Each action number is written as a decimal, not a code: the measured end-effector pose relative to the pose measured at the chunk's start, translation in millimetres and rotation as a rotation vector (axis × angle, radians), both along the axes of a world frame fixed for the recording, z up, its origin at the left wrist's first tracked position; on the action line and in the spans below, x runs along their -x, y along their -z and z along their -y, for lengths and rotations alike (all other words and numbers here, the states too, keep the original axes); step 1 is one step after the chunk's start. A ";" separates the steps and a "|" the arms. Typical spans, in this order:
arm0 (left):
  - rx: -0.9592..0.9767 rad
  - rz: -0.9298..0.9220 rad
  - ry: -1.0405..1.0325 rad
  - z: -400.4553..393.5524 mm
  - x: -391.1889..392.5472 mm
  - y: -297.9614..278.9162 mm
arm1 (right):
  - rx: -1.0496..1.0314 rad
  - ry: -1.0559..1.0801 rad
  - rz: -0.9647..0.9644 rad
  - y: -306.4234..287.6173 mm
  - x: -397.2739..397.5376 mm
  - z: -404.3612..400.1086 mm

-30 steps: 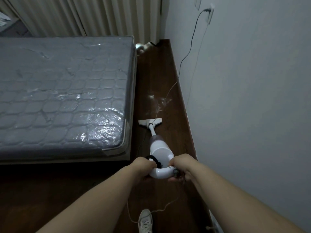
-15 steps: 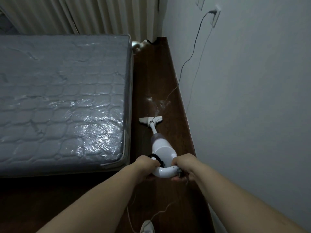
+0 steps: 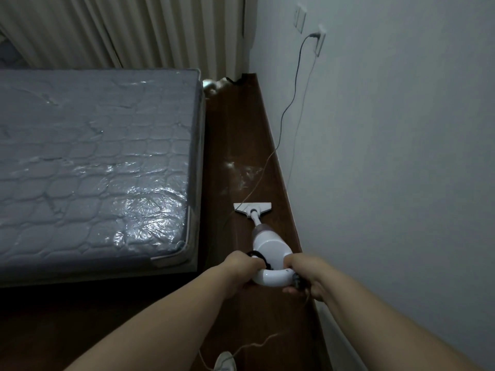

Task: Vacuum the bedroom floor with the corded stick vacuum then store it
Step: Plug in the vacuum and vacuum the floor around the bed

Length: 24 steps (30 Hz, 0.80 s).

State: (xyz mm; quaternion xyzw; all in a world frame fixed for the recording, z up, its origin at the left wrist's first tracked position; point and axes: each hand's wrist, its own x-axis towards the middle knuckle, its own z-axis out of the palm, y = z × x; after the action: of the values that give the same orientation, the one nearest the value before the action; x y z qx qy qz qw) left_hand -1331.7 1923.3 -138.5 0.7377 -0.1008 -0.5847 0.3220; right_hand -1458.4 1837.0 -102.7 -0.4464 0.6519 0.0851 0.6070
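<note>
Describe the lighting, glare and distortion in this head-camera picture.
Head view: dim, bluish room light; bright glare on the plastic-wrapped mattress near its corner; a duller sheen on the floor ahead of the vacuum; wide-angle bending stretches the forearms and slants the wall.

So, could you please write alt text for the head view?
Both hands, left hand and right hand, grip the loop handle of a white stick vacuum on a dark wood floor, between a plastic-wrapped mattress and a wall. Its cord runs to a wall socket.

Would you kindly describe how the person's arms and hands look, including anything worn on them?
Both forearms are bare to the frame's edge: no sleeves show. The left hand and right hand wear no gloves, and no watch, ring or bracelet is visible.
</note>
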 end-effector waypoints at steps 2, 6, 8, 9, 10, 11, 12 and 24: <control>0.039 0.031 -0.030 -6.6 20.4 -9.8 | 0.033 0.041 0.059 -7.4 18.7 -9.8; 0.074 0.103 -0.023 -32.8 80.4 -32.0 | 0.060 0.080 0.136 -23.4 78.4 -38.0; 0.076 0.124 -0.010 -49.8 115.0 -38.7 | 0.071 0.087 0.141 -30.2 113.7 -55.6; 0.077 0.126 -0.007 -57.9 132.5 -42.5 | 0.073 0.088 0.150 -34.5 131.4 -63.6; 0.070 0.130 -0.003 -64.9 146.1 -45.4 | 0.076 0.085 0.153 -38.0 144.4 -70.4; 0.067 0.134 -0.001 -71.1 158.1 -48.1 | 0.086 0.077 0.150 -41.1 156.3 -75.8; 0.072 0.140 -0.009 -78.5 171.5 -52.7 | 0.107 0.065 0.147 -46.0 169.5 -82.2; 0.218 0.232 -0.213 -121.8 184.9 -83.5 | 0.194 -0.065 0.296 -72.3 169.3 -100.4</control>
State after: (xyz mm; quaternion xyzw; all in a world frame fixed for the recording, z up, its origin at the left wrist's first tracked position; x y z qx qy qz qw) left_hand -1516.5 2045.1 -55.0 0.7675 -0.1213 -0.4440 0.4462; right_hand -1627.7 1937.4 -30.4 -0.5312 0.5459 -0.0255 0.6474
